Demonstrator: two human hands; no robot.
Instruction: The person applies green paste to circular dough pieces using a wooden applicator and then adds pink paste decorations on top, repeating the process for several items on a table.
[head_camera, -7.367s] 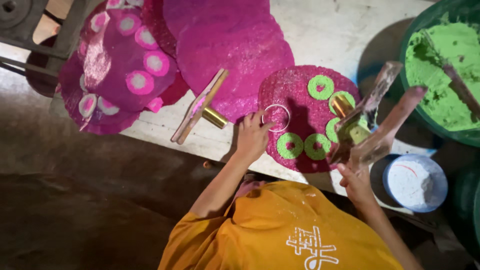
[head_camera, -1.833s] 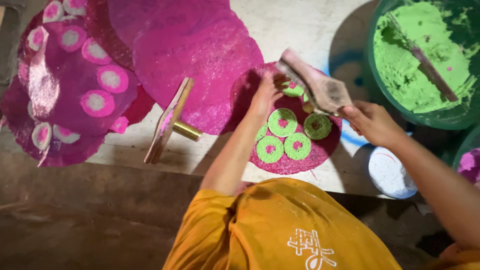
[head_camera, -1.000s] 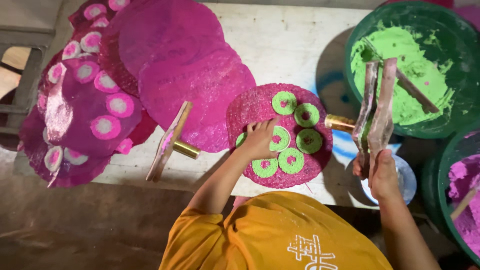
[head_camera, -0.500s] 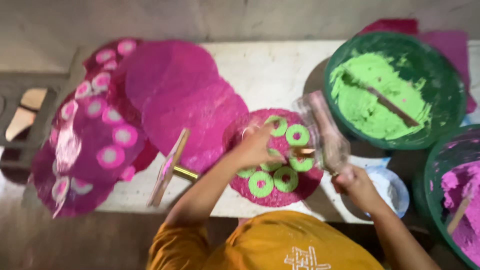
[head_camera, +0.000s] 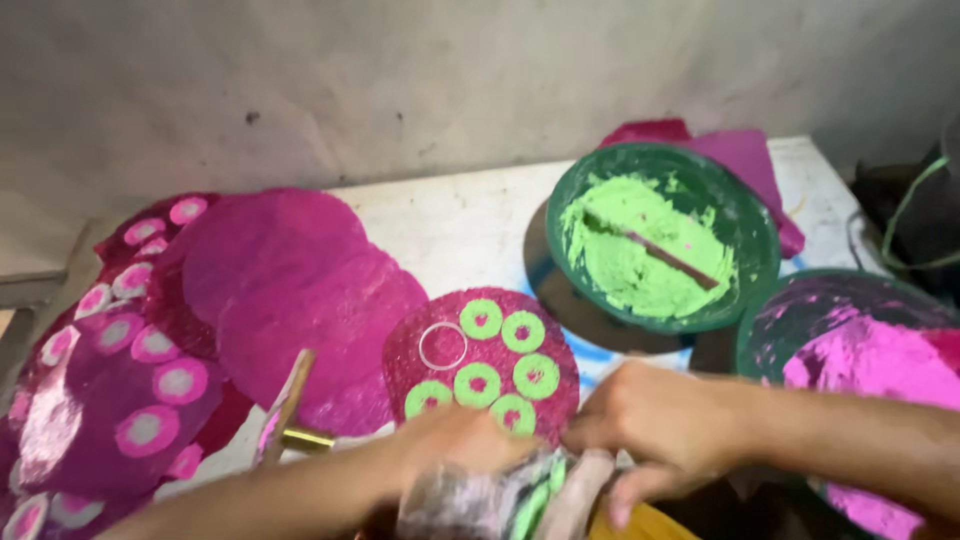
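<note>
Both grips clasp the paste-smeared cloth (head_camera: 520, 495) below the pink disc (head_camera: 480, 365).

Stained grey wall (head_camera: 300, 90) behind a white worktable (head_camera: 460, 215)

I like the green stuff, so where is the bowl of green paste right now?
In the head view, the green bowl of green paste sits on the white table, upper right, behind the pink disc with green rings and left of the pink-paste bowl.

Craft workshop: paste basins (head_camera: 662, 238), dyed pink discs (head_camera: 300, 300).
</note>
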